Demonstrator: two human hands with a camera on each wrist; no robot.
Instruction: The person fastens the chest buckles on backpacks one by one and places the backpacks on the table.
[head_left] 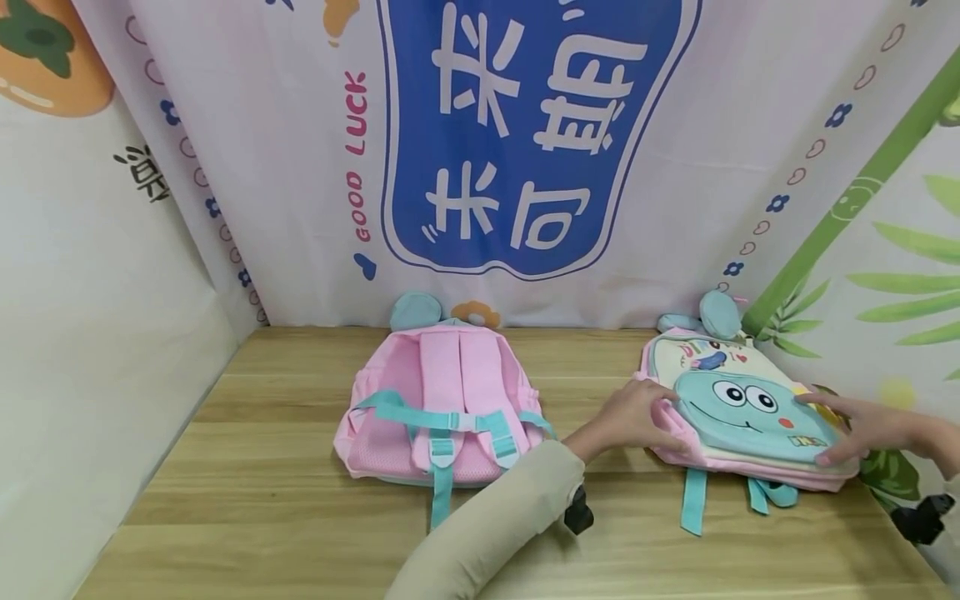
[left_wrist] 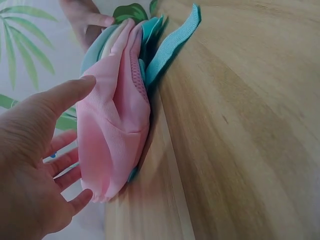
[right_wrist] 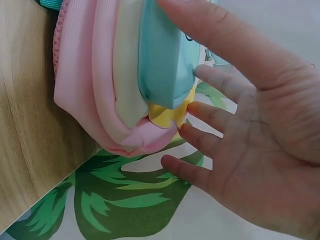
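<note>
A pink children's backpack (head_left: 757,417) lies face up at the right of the table, its light-blue front pocket printed with big eyes and a smile. At its left side is my left hand (head_left: 637,417), thumb and fingers spread around the pink side pocket (left_wrist: 112,135). My right hand (head_left: 873,429) lies along the opposite side, with the thumb over the blue pocket (right_wrist: 167,60) and the other fingers spread beside the bag's edge. Teal straps (head_left: 693,500) stick out from under the near edge. Round blue ears (head_left: 720,314) stand at the far end.
A second pink backpack (head_left: 457,400) lies straps up to the left, partly behind my left sleeve (head_left: 495,521). The wooden table (head_left: 285,517) meets a printed cloth backdrop (head_left: 300,167) at the back. A leaf-patterned cloth (right_wrist: 135,200) hangs beside the table's right edge.
</note>
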